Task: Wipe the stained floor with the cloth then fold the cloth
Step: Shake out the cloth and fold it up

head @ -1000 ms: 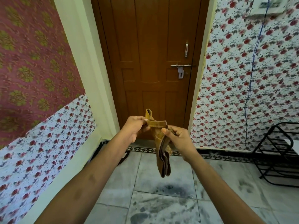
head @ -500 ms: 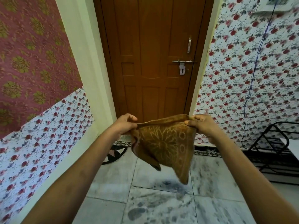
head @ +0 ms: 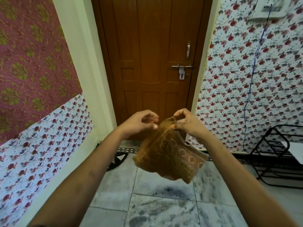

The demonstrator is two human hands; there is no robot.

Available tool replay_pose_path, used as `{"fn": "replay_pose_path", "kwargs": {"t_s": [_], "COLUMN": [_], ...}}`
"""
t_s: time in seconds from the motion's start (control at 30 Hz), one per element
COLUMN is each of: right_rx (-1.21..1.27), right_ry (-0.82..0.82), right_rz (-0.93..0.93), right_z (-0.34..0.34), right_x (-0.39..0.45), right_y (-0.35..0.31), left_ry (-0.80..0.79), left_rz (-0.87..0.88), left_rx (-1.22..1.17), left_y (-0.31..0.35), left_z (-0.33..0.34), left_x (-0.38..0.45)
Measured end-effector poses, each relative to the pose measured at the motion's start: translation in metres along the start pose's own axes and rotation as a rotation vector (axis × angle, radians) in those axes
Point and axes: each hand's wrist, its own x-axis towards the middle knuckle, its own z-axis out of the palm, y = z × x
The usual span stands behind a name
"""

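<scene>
A brown patterned cloth (head: 168,154) hangs in the air in front of the door, blurred by motion. My right hand (head: 186,124) pinches its top corner between thumb and fingers. My left hand (head: 139,122) hovers just left of that corner with its fingers curled and apart, holding nothing. Below the cloth, the grey tiled floor (head: 114,199) carries dark smeared stains (head: 170,190) across two tiles.
A closed brown wooden door (head: 147,63) with a bolt stands straight ahead. Floral-papered walls close in on both sides. A black metal rack (head: 282,154) stands at the right, and a dark doormat (head: 117,158) lies by the door's left foot.
Both hands held the cloth spread wide half a second ago. Now my left hand has let go, the hands have come together, and the cloth swings from my right hand alone.
</scene>
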Motion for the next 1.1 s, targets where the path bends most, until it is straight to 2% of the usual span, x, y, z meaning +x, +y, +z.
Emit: {"fn": "replay_pose_path", "kwargs": {"t_s": [0.17,0.33,0.4,0.47,0.67,0.8,0.93,1.1], "right_rx": [0.029,0.479,0.673,0.756,0.686,0.735,0.799,0.524], "right_ry": [-0.015,-0.056,-0.036,0.005,0.166,0.208,0.264,0.271], "right_rz": [0.061,0.179,0.210,0.241,0.234,0.177,0.140,0.044], "right_z": [0.013,0.010,0.011,0.010,0.011,0.025,0.030,0.030], "right_x": [-0.003,-0.018,-0.023,-0.027,-0.025,-0.022,-0.023,-0.023], "right_y": [0.003,0.016,0.024,0.031,0.023,0.013,0.009,0.004], "left_ry": [0.074,0.076,0.103,0.117,0.015,0.172,0.220,0.167], "left_rz": [0.084,0.108,0.115,0.148,0.193,0.160,0.088,0.083], "left_rx": [-0.136,-0.100,-0.086,-0.078,-0.061,-0.121,-0.161,-0.090], "left_y": [0.002,0.004,0.007,0.007,0.012,0.014,0.013,0.020], "left_z": [0.029,0.039,0.044,0.045,0.042,0.044,0.043,0.040], "left_x": [0.005,0.002,0.002,0.001,-0.005,-0.001,-0.002,-0.004]}}
